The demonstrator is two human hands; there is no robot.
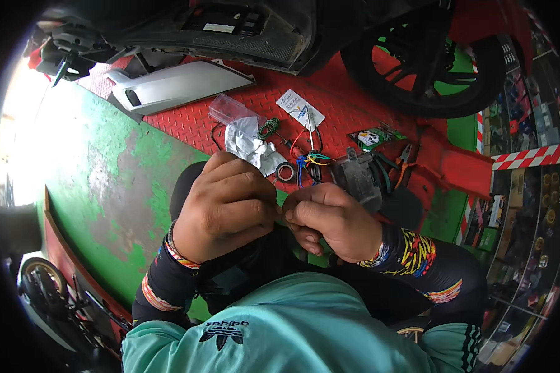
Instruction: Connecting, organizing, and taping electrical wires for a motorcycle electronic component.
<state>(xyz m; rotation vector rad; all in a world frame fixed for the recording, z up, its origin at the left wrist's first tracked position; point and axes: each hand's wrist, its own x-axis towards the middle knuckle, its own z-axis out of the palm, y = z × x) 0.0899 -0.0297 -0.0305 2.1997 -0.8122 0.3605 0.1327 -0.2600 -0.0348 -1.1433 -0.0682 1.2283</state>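
So over on the left, a silver-grey panel (180, 87) is lying across the edge of the red tread plate (348, 102), partly over the green floor (112, 161). The left hand (227, 208) is hanging over the person's lap, its fingers curling in narrow, with thumb and index pointing at the other hand. Just beyond it, a clear plastic box (227, 109) and a crumpled whitish sheet (249, 146) are lying together. A roll of tape (285, 172) is sitting past the gap between the hands, and a bundle of coloured wires (311, 160) is lying right beside it on the plate. The right hand (339, 221) is bunching its fingertips narrow, about meeting the left's; can't tell what they're pinching, the fingers are hiding it. Further right, a cloudy grey box (359, 177) is resting near some orange-handled pliers (403, 171).
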